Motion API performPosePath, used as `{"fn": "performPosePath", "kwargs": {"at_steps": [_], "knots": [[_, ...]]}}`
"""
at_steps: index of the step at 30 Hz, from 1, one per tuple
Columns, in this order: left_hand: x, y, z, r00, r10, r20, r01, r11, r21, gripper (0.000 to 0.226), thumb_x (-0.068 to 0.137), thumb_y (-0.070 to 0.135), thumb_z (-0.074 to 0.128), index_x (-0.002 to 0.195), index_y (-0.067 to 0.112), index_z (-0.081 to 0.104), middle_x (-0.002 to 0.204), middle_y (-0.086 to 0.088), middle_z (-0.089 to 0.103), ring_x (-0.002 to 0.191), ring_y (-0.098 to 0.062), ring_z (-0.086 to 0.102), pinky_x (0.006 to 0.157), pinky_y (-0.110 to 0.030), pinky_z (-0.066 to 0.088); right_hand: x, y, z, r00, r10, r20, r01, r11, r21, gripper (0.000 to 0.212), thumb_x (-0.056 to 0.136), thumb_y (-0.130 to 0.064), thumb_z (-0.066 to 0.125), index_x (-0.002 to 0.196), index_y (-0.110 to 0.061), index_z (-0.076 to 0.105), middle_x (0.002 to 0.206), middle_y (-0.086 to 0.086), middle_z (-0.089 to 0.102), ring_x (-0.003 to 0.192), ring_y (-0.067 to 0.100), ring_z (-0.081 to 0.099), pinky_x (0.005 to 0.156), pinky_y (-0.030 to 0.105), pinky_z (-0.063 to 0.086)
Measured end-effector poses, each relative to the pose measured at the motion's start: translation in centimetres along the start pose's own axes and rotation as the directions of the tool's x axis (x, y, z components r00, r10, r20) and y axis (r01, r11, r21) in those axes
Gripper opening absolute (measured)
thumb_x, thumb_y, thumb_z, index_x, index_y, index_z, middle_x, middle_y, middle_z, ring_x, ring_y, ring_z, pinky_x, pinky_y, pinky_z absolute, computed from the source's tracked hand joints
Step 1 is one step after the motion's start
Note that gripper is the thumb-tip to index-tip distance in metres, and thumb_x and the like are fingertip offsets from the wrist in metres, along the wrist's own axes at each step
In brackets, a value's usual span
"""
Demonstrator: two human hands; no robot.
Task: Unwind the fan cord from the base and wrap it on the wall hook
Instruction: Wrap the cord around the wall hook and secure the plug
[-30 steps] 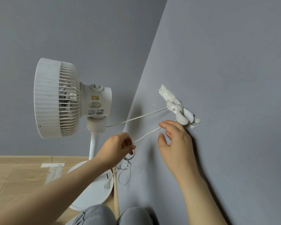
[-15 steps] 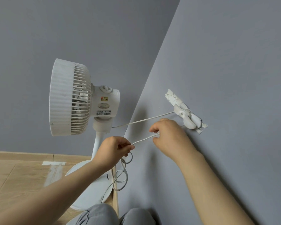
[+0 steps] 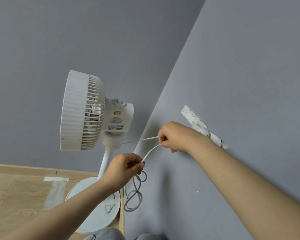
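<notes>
Bottom centre, the left hand (image 3: 125, 168) pinches the white cord (image 3: 150, 152) with curled fingers. Spare loops (image 3: 134, 193) dangle beneath it, and the plug (image 3: 111, 207) lies on the fan's round base (image 3: 92, 217). Just above and to the right, the right hand (image 3: 175, 135) is clamped on the same cord beside the grey wall (image 3: 241, 84). The hands are apart, with a short slack span between them. Beyond the right wrist, at centre right, the wall hook (image 3: 204, 129) appears to carry a turn or two already.

The hanging loops look likely to kink or knot if fed up carelessly, and the plug could drag off the base and swing. A hard tug from the right hand might slip the turns off the hook or strain its mounting, which looks rough and patched. One strand runs nearly straight from that hand to the neck of the fan (image 3: 83, 113), centre left, so pulling it could tip the fan toward the wall.

The cord is thin, round and white. It curls in figure-eight loops low in the frame, bows gently between the hands and shows as greyish strands at the hook.
</notes>
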State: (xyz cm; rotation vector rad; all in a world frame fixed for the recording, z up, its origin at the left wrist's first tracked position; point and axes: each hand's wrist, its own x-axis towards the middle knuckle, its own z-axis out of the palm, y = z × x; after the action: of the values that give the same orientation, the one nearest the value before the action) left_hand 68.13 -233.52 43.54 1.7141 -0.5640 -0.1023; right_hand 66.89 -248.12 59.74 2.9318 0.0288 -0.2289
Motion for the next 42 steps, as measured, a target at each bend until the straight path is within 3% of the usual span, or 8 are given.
{"fn": "performPosePath", "kwargs": {"at_steps": [5, 8, 14, 19, 24, 30, 35, 42], "knots": [[0.7, 0.0, -0.2, 1.0, 0.013, -0.006, -0.013, 0.999, 0.041, 0.011, 0.09, 0.015, 0.062, 0.08, 0.018, 0.066, 0.07, -0.001, 0.072, 0.067, -0.01, 0.068, 0.069, -0.02, 0.054, 1.2, 1.2, -1.4, 0.999, 0.002, -0.045, 0.0, 0.999, 0.042, 0.02, 0.086, -0.006, 0.048, 0.084, -0.008, 0.067, 0.07, 0.002, 0.068, 0.062, 0.014, 0.071, 0.076, 0.035, 0.059], [1.1, 0.0, 0.2, 1.0, 0.023, 0.014, -0.024, 0.996, 0.086, 0.01, 0.09, 0.013, 0.059, 0.081, 0.016, 0.064, 0.073, 0.0, 0.072, 0.068, -0.01, 0.068, 0.07, -0.024, 0.055, 1.6, 1.9, -1.9, 0.999, 0.006, -0.043, -0.004, 0.998, 0.066, 0.018, 0.084, -0.007, 0.05, 0.084, -0.008, 0.068, 0.075, 0.005, 0.073, 0.062, 0.012, 0.072, 0.077, 0.033, 0.059], [2.0, 0.4, 1.1, 0.998, 0.028, 0.049, -0.036, 0.985, 0.167, 0.021, 0.09, 0.01, 0.052, 0.077, 0.027, 0.053, 0.077, 0.004, 0.071, 0.07, -0.005, 0.066, 0.061, -0.008, 0.046, 2.3, 3.6, -3.3, 0.997, 0.035, -0.072, -0.026, 0.992, 0.124, 0.016, 0.08, -0.007, 0.052, 0.083, -0.008, 0.067, 0.08, 0.008, 0.073, 0.065, 0.014, 0.073, 0.077, 0.035, 0.059], [2.9, 0.8, 1.6, 0.997, 0.056, 0.045, -0.063, 0.983, 0.172, 0.018, 0.093, 0.01, 0.045, 0.082, 0.025, 0.046, 0.083, 0.007, 0.071, 0.075, -0.003, 0.065, 0.073, -0.019, 0.052, 2.4, 4.5, -4.5, 0.995, 0.042, -0.089, -0.025, 0.983, 0.183, 0.014, 0.082, -0.004, 0.053, 0.087, -0.004, 0.067, 0.085, 0.012, 0.072, 0.07, 0.021, 0.075, 0.075, 0.036, 0.061], [3.7, 1.6, 1.9, 0.996, 0.078, -0.052, -0.072, 0.992, 0.102, 0.008, 0.093, 0.012, 0.051, 0.087, 0.015, 0.053, 0.077, 0.006, 0.073, 0.071, -0.006, 0.067, 0.074, -0.027, 0.055, 2.4, 5.8, -5.4, 0.99, 0.091, -0.104, -0.068, 0.977, 0.202, 0.013, 0.082, -0.006, 0.052, 0.085, -0.006, 0.065, 0.071, 0.008, 0.072, 0.059, 0.015, 0.069, 0.07, 0.033, 0.057], [3.9, 2.7, 1.7, 0.993, 0.063, -0.096, -0.065, 0.998, -0.018, 0.016, 0.088, 0.002, 0.057, 0.091, 0.017, 0.061, 0.076, 0.008, 0.072, 0.068, 0.0, 0.066, 0.067, -0.007, 0.047, 2.1, 7.0, -5.9, 0.978, 0.167, -0.121, -0.138, 0.967, 0.215, 0.012, 0.085, -0.008, 0.05, 0.087, -0.009, 0.062, 0.075, 0.007, 0.074, 0.071, 0.015, 0.074, 0.081, 0.041, 0.059], [3.7, 3.9, 1.8, 0.993, 0.07, -0.091, -0.076, 0.995, -0.066, 0.018, 0.088, -0.001, 0.057, 0.093, 0.015, 0.062, 0.077, 0.006, 0.073, 0.067, -0.001, 0.066, 0.068, -0.006, 0.048, 1.2, 6.7, -6.7, 0.967, 0.196, -0.164, -0.164, 0.968, 0.19, 0.015, 0.088, -0.007, 0.044, 0.085, -0.013, 0.057, 0.085, 0.01, 0.074, 0.077, 0.019, 0.074, 0.085, 0.04, 0.056], [3.0, 6.3, 1.7, 0.987, 0.106, -0.117, -0.117, 0.989, -0.094, 0.017, 0.088, 0.0, 0.057, 0.094, 0.014, 0.064, 0.076, 0.007, 0.072, 0.07, -0.006, 0.067, 0.069, -0.007, 0.049, -1.4, 6.2, -9.0, 0.95, 0.287, -0.126, -0.243, 0.928, 0.283, 0.018, 0.089, -0.003, 0.042, 0.081, -0.012, 0.055, 0.067, 0.004, 0.069, 0.079, 0.027, 0.074, 0.086, 0.037, 0.057]]}}
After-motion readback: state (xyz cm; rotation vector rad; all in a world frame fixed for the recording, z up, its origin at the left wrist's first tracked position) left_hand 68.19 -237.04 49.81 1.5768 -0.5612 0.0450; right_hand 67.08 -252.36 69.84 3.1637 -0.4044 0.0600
